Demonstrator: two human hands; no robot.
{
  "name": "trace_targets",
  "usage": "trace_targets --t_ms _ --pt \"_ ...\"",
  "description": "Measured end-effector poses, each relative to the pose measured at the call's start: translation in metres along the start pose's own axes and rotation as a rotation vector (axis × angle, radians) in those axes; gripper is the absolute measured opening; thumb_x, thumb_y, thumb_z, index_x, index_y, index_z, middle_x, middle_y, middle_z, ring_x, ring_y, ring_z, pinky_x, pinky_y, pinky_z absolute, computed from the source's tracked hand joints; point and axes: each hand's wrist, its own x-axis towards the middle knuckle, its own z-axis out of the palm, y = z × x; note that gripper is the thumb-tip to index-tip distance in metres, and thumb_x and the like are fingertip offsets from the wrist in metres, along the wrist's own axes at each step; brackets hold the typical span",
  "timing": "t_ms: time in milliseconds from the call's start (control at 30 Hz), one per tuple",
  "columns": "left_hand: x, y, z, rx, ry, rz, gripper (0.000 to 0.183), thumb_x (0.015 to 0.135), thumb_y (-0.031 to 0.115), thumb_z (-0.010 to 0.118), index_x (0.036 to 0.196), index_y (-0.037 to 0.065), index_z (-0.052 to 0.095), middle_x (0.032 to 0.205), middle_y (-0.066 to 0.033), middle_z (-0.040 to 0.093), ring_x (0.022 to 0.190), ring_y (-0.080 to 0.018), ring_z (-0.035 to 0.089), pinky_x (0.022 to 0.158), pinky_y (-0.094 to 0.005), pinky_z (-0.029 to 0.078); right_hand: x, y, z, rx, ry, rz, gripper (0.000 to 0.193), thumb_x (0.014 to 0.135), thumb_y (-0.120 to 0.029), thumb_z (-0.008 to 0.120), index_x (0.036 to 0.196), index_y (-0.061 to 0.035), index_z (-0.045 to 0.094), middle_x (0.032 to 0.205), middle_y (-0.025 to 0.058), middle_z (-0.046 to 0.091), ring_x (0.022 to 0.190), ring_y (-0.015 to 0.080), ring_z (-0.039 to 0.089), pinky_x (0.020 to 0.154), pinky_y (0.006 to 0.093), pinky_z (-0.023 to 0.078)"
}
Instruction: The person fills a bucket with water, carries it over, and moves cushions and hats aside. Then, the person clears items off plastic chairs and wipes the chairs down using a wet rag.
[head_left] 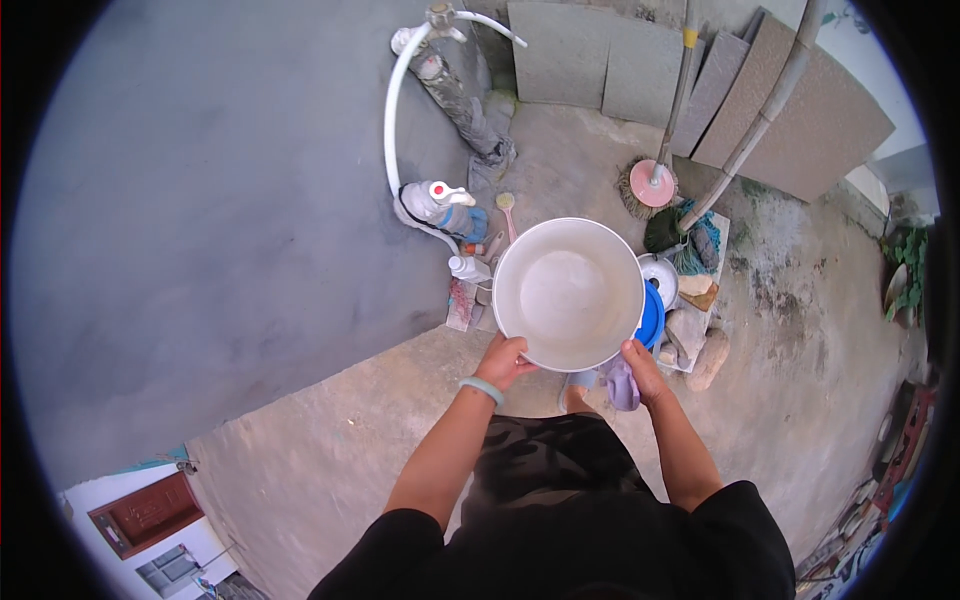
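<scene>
Head view, pot: I see the white pot [562, 292] held out before the body, opening upward.
Left hand [505, 362]: closed on its near-left rim.
Right hand [645, 370]: closed at its near-right rim, purple cloth [621, 388] hanging beside the palm.
White bottle [468, 268]: any print too small for me.

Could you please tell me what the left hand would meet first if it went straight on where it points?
The left hand would likely first meet the pale, round, metal-looking pot, whose near-left rim it grips; depth beneath is unclear.
</scene>
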Motion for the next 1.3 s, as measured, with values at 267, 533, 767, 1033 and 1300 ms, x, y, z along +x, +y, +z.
trace_targets --t_ms 267,533,767,1033,1300 --pt "0.007 0.057 0.051 0.135 -0.025 0.074 0.054 0.073 0.010 0.048 0.126 0.007 0.037 0.111 -0.0129 0.054 0.096 -0.0271 0.058 0.084 -0.0453 0.046 0.011 -0.053 0.022 -0.126 0.233 -0.258 0.054 0.085 -0.025 0.059 0.127 0.0012 0.037 0.116 0.0149 0.053 0.100 0.0219 0.055 0.086 0.0324 0.045" --pt "0.027 0.169 0.084 0.467 0.044 0.235 0.071 0.074 0.035 0.064 0.129 0.003 0.033 0.125 -0.0197 0.044 0.117 -0.0324 0.044 0.089 -0.0457 0.043 0.075 -0.113 0.050 0.259 0.270 -0.373 0.036 0.081 -0.014 0.051 0.112 0.0034 0.045 0.089 0.0145 0.060 0.066 0.0241 0.061 0.057 0.0346 0.052" --pt "0.052 0.351 0.101 1.139 0.404 1.329 0.065 0.079 0.021 0.062 0.130 -0.006 0.033 0.139 -0.0293 0.023 0.130 -0.0406 0.022 0.107 -0.0412 0.022 0.151 -0.171 0.087 0.134 0.485 -0.390 0.036 0.076 -0.015 0.059 0.106 0.0050 0.052 0.089 0.0107 0.062 0.071 0.0185 0.061 0.064 0.0304 0.049" --pt "0.085 0.485 0.095 1.950 0.367 0.929 0.055 0.083 0.026 0.059 0.129 0.004 0.040 0.134 -0.0241 0.035 0.120 -0.0375 0.040 0.099 -0.0410 0.035 0.213 -0.206 0.147 0.020 0.618 -0.261 0.058 0.066 -0.029 0.068 0.106 0.0096 0.053 0.099 0.0199 0.061 0.085 0.0259 0.061 0.074 0.0355 0.048" --pt "0.094 0.482 0.109 2.153 0.512 0.965 0.038 0.083 0.036 0.057 0.103 0.004 0.060 0.091 -0.0158 0.064 0.088 -0.0341 0.061 0.078 -0.0411 0.047 0.239 -0.221 0.163 -0.130 0.654 -0.248 0.067 0.061 -0.037 0.068 0.106 0.0108 0.053 0.101 0.0256 0.060 0.094 0.0332 0.060 0.082 0.0372 0.045"
